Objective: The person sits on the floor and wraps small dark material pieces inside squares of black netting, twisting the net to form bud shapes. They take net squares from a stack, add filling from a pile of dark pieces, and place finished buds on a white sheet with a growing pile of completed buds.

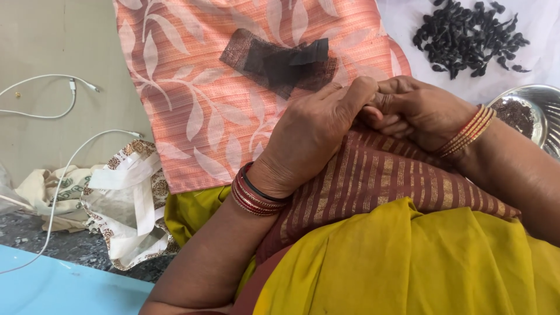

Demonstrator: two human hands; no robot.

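Yellow cloth (408,262): smooth, folded, nearest.
Maroon fabric (379,175): woven, gold stripes.
Left hand (309,137): fingers curled, contents hidden.
Right hand (417,108): pinched closed, contents hidden.
Dark net pieces (280,58): sheer, rectangular.

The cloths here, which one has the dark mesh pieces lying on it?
The peach leaf-patterned cloth; the dark mesh pieces rest on it. The maroon gold-striped cloth and mustard cloth carry none.

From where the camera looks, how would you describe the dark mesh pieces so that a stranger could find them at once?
Start at the large peach cloth with the pale leaf pattern, spread out above the two hands. The dark mesh pieces lie near its upper middle, just beyond the left hand. They are flat, see-through and overlapping, unlike the heap of small black bits on white cloth to the right.
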